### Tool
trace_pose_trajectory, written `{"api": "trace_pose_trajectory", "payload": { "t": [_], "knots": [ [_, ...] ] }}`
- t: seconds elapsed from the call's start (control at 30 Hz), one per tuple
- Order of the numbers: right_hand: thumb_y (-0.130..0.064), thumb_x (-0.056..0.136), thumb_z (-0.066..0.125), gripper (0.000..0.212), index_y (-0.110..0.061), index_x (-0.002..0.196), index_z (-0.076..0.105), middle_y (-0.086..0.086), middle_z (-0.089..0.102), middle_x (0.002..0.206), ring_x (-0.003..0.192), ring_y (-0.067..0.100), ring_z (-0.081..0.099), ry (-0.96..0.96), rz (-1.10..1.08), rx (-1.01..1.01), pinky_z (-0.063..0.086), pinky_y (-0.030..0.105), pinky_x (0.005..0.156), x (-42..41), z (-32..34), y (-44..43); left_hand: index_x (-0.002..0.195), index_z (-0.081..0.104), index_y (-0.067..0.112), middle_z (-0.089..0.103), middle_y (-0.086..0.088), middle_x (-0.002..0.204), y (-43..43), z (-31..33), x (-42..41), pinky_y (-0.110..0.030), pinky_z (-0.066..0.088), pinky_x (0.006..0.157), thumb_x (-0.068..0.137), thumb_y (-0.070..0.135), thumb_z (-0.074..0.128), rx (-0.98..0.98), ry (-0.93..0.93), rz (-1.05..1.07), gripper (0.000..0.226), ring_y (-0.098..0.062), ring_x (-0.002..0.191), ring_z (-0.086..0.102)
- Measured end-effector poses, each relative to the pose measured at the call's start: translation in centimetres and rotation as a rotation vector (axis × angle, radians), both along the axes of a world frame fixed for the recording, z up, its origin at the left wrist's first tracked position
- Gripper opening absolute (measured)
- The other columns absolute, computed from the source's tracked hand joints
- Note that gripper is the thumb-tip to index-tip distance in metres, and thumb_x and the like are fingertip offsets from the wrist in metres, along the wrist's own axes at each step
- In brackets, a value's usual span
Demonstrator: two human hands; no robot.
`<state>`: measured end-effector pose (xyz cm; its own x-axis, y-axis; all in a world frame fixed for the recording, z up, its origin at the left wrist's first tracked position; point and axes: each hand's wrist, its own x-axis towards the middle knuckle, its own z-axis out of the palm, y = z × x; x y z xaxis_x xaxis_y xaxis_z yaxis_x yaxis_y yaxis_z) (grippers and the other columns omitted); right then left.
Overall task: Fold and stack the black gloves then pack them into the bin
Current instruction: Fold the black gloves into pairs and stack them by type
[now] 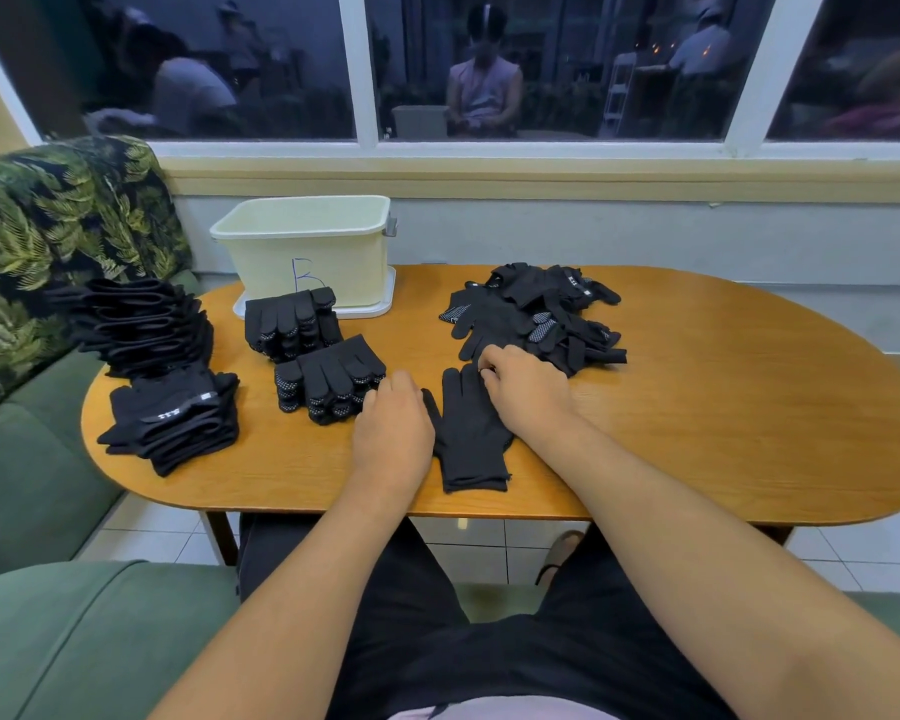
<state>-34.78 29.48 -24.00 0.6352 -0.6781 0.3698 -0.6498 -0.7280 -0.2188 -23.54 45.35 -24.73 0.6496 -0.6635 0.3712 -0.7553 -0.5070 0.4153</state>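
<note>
A flat black glove lies on the wooden table near its front edge, fingers pointing away from me. My right hand has its curled fingers on the glove's fingertips and pinches them. My left hand rests beside the glove's left edge, fingers curled at the thumb side; what it holds is hidden. A loose heap of black gloves lies behind my right hand. Two folded stacks sit left of centre. The cream bin, marked B, stands behind them.
Two taller piles of black gloves occupy the table's left end. A green sofa with a leaf-print cushion borders the left side. A window and wall run behind the table. The bin stands on a white lid.
</note>
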Motion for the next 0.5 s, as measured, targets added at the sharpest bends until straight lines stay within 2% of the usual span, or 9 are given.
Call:
{"api": "trace_pose_trajectory", "payload": {
  "t": [0.17,0.27,0.33,0.37,0.43,0.5],
  "knots": [
    [-0.038,0.111,0.048,0.014,-0.036,0.118,0.061,-0.007,0.058,0.109,0.088,0.025,0.066,-0.015,0.011,0.036,0.056,0.043,0.075,0.0,-0.1,-0.2,0.131,0.059,0.014,0.058,-0.004,0.124,0.2,0.2,-0.3,-0.040,0.051,0.096,0.111,0.026,0.049,-0.067,-0.013,-0.062,0.025,-0.025,0.116,0.053],
    [-0.038,0.109,0.053,0.015,-0.035,0.123,0.059,-0.010,0.063,0.111,0.093,0.021,0.067,-0.041,0.011,0.083,0.056,0.042,0.079,-0.1,0.0,-0.2,0.130,0.062,0.023,0.058,0.006,0.128,0.8,0.5,-0.8,-0.040,0.047,0.103,0.108,0.033,0.051,-0.099,-0.128,-0.344,0.026,-0.018,0.122,0.050],
    [-0.038,0.107,0.058,0.015,-0.036,0.121,0.060,-0.014,0.067,0.105,0.095,0.015,0.066,-0.100,0.005,0.147,0.054,0.039,0.078,-0.2,0.1,-0.4,0.140,0.060,0.031,0.053,0.013,0.146,1.0,0.7,-1.0,-0.038,0.037,0.118,0.109,0.046,0.047,0.024,-0.096,-0.540,0.036,-0.010,0.141,0.041],
    [-0.038,0.106,0.060,0.013,-0.036,0.119,0.062,-0.017,0.069,0.102,0.095,0.010,0.066,-0.168,0.004,0.206,0.055,0.038,0.079,-0.5,0.1,-0.6,0.148,0.054,0.034,0.045,0.014,0.158,1.0,0.7,-1.0,-0.039,0.030,0.125,0.109,0.051,0.044,0.098,-0.053,-0.579,0.044,-0.008,0.152,0.030],
    [-0.034,0.106,0.062,0.012,-0.037,0.116,0.066,-0.021,0.071,0.099,0.093,0.001,0.066,-0.375,0.026,0.365,0.056,0.034,0.083,-1.4,0.4,-0.7,0.161,0.039,0.037,0.024,0.015,0.173,0.6,0.6,-0.8,-0.042,0.018,0.131,0.110,0.058,0.037,0.231,-0.017,-0.566,0.056,-0.008,0.162,0.009],
    [-0.028,0.105,0.064,0.014,-0.036,0.115,0.070,-0.019,0.071,0.102,0.088,0.000,0.065,-0.532,0.078,0.489,0.056,0.027,0.082,-2.7,0.9,-0.3,0.167,0.024,0.038,0.011,0.013,0.177,0.3,0.5,-0.7,-0.047,0.012,0.133,0.110,0.060,0.028,0.350,-0.056,-0.540,0.061,-0.008,0.163,0.000]
  ]
}}
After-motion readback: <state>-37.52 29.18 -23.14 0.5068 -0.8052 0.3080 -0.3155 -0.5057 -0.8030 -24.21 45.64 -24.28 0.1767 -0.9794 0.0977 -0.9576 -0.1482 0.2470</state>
